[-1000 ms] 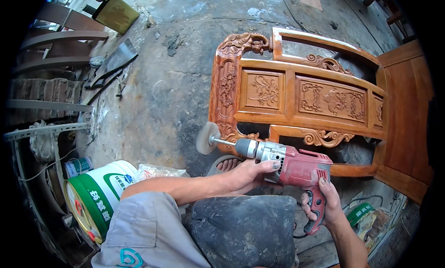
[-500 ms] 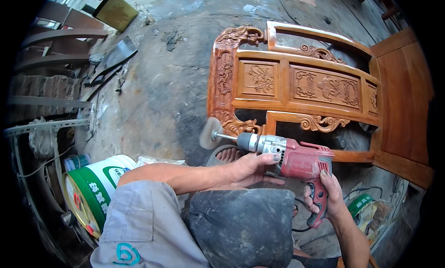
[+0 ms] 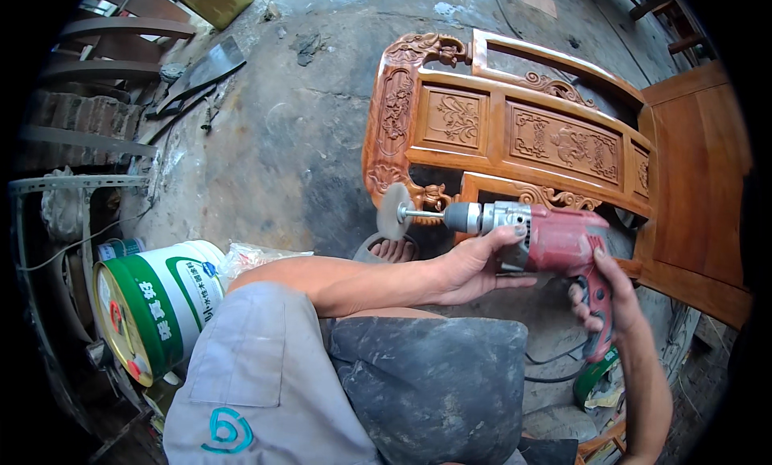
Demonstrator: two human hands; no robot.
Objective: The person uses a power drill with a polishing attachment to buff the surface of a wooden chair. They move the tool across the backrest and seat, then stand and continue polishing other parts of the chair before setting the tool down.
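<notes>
A red electric drill (image 3: 567,238) lies across my hands. My right hand (image 3: 618,296) is wrapped round its rear handle. My left hand (image 3: 473,270) supports the front of the body, thumb on the near side and fingers stretched beneath. From the chuck a thin shaft points left to a greyish disc wheel (image 3: 393,211). The wheel overlaps the near lower corner of a carved, varnished wooden furniture piece (image 3: 454,161); I cannot tell whether they touch. Carved panels and scrolls show across the piece, and the drill and my left hand hide part of its near rail.
A green and white bucket (image 3: 165,316) stands by my left leg, a clear plastic bag (image 3: 253,258) beside it. Metal racks and wooden parts (image 3: 121,71) line the left. A black cord (image 3: 555,378) loops below the drill near a green tin (image 3: 597,376). My sandalled foot (image 3: 392,248) is just under the wheel.
My hands and the drill have moved right and slightly up in the picture. The wheel now overlaps the carved corner, having been left of it. The view has also shifted a little.
</notes>
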